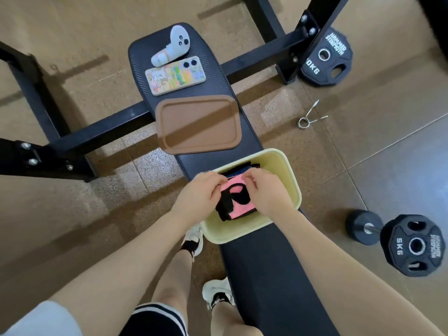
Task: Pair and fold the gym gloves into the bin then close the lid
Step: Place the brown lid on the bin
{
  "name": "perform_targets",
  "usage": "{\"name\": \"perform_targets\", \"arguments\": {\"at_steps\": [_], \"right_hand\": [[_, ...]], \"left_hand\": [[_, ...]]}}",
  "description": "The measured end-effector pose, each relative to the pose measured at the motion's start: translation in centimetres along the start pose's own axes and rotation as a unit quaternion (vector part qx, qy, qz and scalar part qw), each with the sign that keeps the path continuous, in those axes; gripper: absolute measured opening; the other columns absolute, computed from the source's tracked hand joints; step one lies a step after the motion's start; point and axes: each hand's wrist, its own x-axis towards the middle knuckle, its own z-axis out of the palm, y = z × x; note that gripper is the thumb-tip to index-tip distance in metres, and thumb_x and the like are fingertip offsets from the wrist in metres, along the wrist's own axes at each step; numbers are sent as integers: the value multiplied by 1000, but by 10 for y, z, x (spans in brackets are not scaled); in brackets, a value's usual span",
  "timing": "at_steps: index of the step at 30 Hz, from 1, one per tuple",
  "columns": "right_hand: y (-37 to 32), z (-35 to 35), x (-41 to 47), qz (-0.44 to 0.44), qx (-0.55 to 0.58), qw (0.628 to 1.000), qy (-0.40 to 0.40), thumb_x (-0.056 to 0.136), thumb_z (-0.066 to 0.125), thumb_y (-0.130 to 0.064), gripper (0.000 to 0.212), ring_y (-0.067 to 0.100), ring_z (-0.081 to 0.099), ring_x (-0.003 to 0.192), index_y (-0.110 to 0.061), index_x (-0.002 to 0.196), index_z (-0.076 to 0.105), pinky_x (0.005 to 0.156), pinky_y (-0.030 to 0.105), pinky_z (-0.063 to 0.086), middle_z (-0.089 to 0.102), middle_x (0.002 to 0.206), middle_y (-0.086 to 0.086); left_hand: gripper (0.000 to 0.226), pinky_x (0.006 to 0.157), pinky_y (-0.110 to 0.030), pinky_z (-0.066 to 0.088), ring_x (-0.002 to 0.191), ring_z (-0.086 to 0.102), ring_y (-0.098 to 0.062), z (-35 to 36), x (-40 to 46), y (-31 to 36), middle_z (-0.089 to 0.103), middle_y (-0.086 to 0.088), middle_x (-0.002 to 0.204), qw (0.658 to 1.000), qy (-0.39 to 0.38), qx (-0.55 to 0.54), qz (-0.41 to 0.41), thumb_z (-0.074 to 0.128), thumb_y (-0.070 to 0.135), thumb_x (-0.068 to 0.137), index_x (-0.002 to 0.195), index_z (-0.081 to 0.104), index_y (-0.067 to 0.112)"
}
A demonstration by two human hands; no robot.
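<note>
Leftmost, the black steel frame (72,139) of the rack crosses the tan floor. Next to it runs the dark padded counter (266,263), carrying at its far end a white handheld controller (174,44) and, touching it, a phone (175,75) in a colourful cartoon case. Nearer lies the brown lid (197,124), flat and off the bin, just beyond the bin's far rim. The pale yellow bin (288,185) sits open on the counter. Over it, the left hand (200,195) pinches the left edge of the folded pink-and-black gloves (238,202), while the right hand (268,192) grips their right side, both hands closed on the bundle, which sits inside the bin. Behind it in the bin is a dark blue and black pair (242,169), partly hidden. Farther right on the floor lie a metal spring collar (310,116), a black 10 kg plate (326,59) leaning by the upright, a dumbbell (363,229) and a 5 kg plate (412,246).
</note>
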Motion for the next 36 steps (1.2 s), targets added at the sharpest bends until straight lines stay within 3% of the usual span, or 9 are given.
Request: {"name": "perform_targets", "arguments": {"at_steps": [3, 7, 10, 13, 20, 23, 28, 33, 36], "right_hand": [[-28, -15, 22, -9, 54, 998, 37, 97, 38, -17, 25, 18, 57, 89, -12, 108, 60, 82, 32, 47, 63, 104, 3], [-49, -21, 65, 1, 115, 991, 74, 95, 40, -13, 24, 12, 54, 87, -14, 103, 62, 82, 24, 42, 61, 94, -4], [-52, -17, 96, 27, 171, 981, 90, 94, 41, -11, 23, 12, 56, 86, -18, 96, 62, 84, 28, 45, 62, 91, -5], [-48, -5, 114, 25, 166, 983, 72, 93, 42, -9, 22, 13, 58, 86, -18, 94, 62, 87, 34, 49, 63, 89, -4], [-39, 5, 122, 39, 122, 990, 54, 92, 41, -8, 23, 8, 53, 77, -20, 89, 61, 69, 14, 39, 60, 81, -9], [-40, 0, 111, 59, 124, 987, 79, 93, 41, -9, 23, 6, 51, 77, -18, 96, 62, 74, 21, 37, 58, 84, -10], [-37, -24, 75, 81, 142, 959, 230, 94, 44, -15, 30, 18, 47, 117, -9, 123, 52, 90, 15, 28, 49, 130, 7], [-21, -46, 39, 212, 297, 900, 239, 95, 42, -33, 49, 20, 42, 130, -14, 140, 36, 110, 35, 32, 44, 142, 5], [-1, -47, 9, 237, 294, 903, 205, 95, 43, -31, 48, 20, 44, 128, -13, 139, 38, 109, 34, 33, 46, 141, 5]], "left_hand": [[28, 91, -31, 39, 110, 53, -26, -38, 17, -22, 59, -11, 117, 991, 126, -10, -49, 43, 7, 92, 116, 58, 7], [33, 98, -37, 43, 115, 52, -27, -48, 54, -73, 49, -13, 130, 953, 175, -60, -238, 44, 12, 93, 125, 50, 10], [39, 100, -44, 46, 116, 53, -32, -42, 82, -109, 45, -16, 136, 903, 175, -100, -380, 49, 19, 93, 130, 45, 10], [48, 101, -46, 43, 119, 49, -39, -32, 104, -138, 48, -22, 133, 876, 127, -144, -443, 49, 27, 91, 133, 37, 5], [44, 96, -43, 47, 112, 56, -32, -30, 114, -133, 59, -12, 124, 890, 162, -189, -382, 51, 26, 91, 132, 42, 10], [42, 92, -40, 50, 98, 58, -22, -52, 97, -102, 57, -1, 104, 890, 221, -246, -313, 49, 23, 91, 131, 42, 11], [31, 83, -26, 46, 92, 55, -6, -90, 56, -42, 57, 6, 107, 854, 315, -334, -244, 47, 16, 92, 123, 47, 14], [23, 69, -17, 55, 82, 63, 1, -89, 1, -4, 63, 9, 99, 818, 220, -483, -221, 43, 9, 94, 116, 47, 17], [25, 69, -23, 56, 85, 65, -4, -60, -37, 8, 65, 8, 100, 810, 140, -526, -217, 41, 5, 94, 115, 48, 19]]}}
